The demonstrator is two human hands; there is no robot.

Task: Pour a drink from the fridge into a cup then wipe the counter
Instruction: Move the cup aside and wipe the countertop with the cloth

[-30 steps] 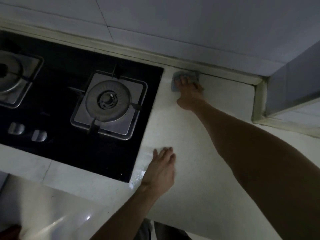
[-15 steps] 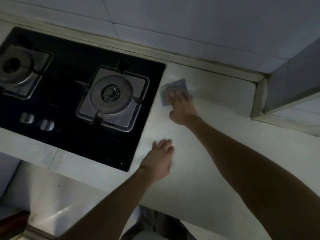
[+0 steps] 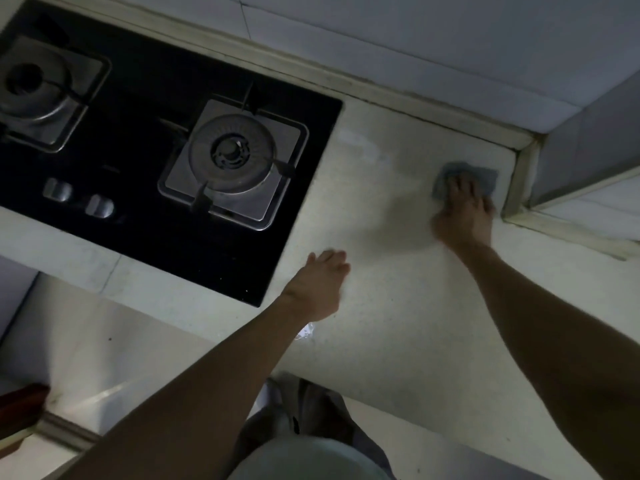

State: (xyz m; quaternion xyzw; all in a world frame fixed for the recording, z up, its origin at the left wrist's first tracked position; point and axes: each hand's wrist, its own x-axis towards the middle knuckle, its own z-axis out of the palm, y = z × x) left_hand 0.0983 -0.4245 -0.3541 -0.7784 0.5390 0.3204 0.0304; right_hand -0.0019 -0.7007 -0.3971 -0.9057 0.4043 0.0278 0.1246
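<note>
cloth (image 3: pixel 486 176): moved from beside stove (image 3: pixel 138 109) to well apart; right hand (image 3: pixel 462 213) presses it flat; left hand (image 3: pixel 318 285) spread; wiping continues.

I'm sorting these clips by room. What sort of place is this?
Probably a home kitchen: a black gas hob set into a pale counter, a tiled wall behind, and the right hand pressing a cloth.

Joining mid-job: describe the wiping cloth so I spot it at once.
Start at the black stove on the left, then cross the pale counter to its far right corner beside the wall. There the right hand presses flat on a small grey-blue cloth, the only fabric lying on the counter.
</note>
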